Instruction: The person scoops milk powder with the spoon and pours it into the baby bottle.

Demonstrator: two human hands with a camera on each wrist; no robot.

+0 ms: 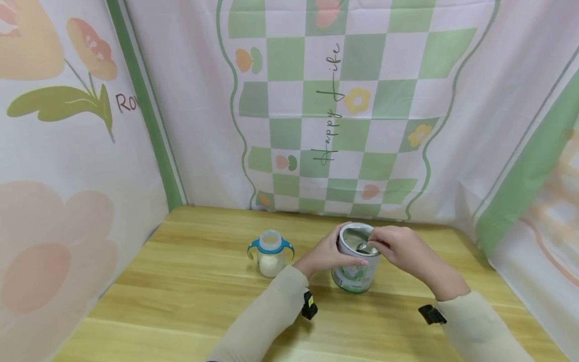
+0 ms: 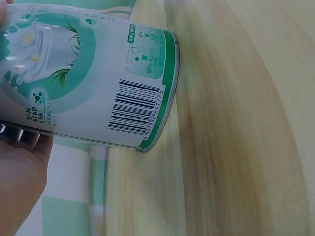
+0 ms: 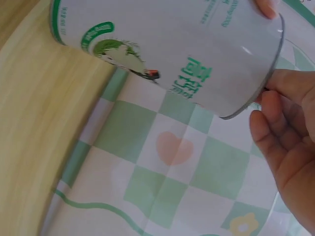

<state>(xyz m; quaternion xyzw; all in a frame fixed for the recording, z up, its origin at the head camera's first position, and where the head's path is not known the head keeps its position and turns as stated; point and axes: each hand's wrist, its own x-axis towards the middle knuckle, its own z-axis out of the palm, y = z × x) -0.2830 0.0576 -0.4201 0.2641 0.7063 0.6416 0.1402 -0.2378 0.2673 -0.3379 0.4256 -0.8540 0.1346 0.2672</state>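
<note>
A: What sits farthest left on the worktop (image 1: 190, 281)?

B: A baby bottle (image 1: 270, 253) with blue handles, standing upright and open-topped, some white powder in its base. It stands apart from both hands, on the left hand's side.

A: And the left hand (image 1: 326, 255)?

B: Its fingers (image 1: 357, 261) curl round the side of the tin (image 1: 356, 257), which stands upright near the worktop's middle, long axis vertical, mouth open.

A: The right hand (image 1: 402, 247)?

B: It hovers over the tin's rim, fingers pinching a small spoon (image 1: 363, 247) whose bowl lies just inside the mouth. The tin lies directly below those fingers; the bottle lies well to their left, past the tin.
</note>
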